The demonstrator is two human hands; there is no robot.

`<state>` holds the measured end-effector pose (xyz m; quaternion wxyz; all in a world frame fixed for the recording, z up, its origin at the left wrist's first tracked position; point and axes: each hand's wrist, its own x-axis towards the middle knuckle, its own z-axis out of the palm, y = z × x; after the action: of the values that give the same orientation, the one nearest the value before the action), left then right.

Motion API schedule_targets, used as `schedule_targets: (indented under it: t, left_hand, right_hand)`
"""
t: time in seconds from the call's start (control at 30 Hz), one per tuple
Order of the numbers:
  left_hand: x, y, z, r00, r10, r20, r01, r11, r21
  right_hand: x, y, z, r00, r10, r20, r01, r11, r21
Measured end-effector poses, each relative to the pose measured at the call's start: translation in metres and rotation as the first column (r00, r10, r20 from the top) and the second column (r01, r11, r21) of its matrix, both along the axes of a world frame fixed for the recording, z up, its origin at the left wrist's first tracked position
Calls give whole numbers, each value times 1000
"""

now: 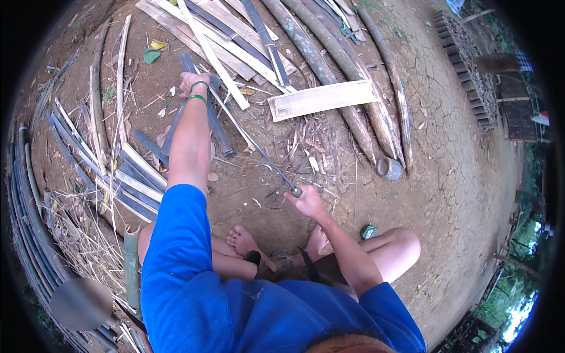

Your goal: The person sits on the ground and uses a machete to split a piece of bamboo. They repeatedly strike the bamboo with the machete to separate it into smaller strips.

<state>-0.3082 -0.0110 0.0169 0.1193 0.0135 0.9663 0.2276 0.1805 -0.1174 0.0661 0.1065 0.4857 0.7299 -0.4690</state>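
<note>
Stretched far forward, my left hand (194,84) is closed at a dark bamboo strip (219,130); its fingertips are partly hidden. Green bands circle that wrist. My right hand (307,202), nearer my feet, is wrapped round the handle of a long, thin-bladed knife (272,166). The blade slants away to the upper left, its far part close to a pale strip beside my left hand. Another dark strip (174,130) lies under my left forearm. Wood shavings (312,144) litter the soil beyond my right hand.
Pale planks (194,41) and long poles (329,73) lie ahead, with a curved pale slat (323,100) across the poles. A glass jar (389,168) stands by the pole ends. Split bamboo (132,182) lies at left; a small green can (368,232) is near my right knee.
</note>
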Motion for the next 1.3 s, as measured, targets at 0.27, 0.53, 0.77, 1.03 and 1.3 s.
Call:
schedule_targets:
  t: [0.27,0.53,0.77,1.03,1.3]
  left_hand:
    - [-105,-57,9,976,-171,-135,216,836,504]
    - [-126,-244,151,971,-225,80,125,764,634]
    - [-81,-423,111,962,67,265,-188,866,463]
    - [-57,-284,142,858,-504,-102,475,852,-220]
    - [128,-13,144,59,-998,15,952,52,-303]
  right_hand:
    - [-17,93,166,985,-57,-160,64,997,34]
    - [-2,143,180,806,-408,-428,409,908,-94]
    - [-16,129,214,672,-499,-546,401,866,-298]
    - [14,124,212,599,-547,-585,490,828,-271]
    - [34,127,234,304,-653,-693,605,694,-389]
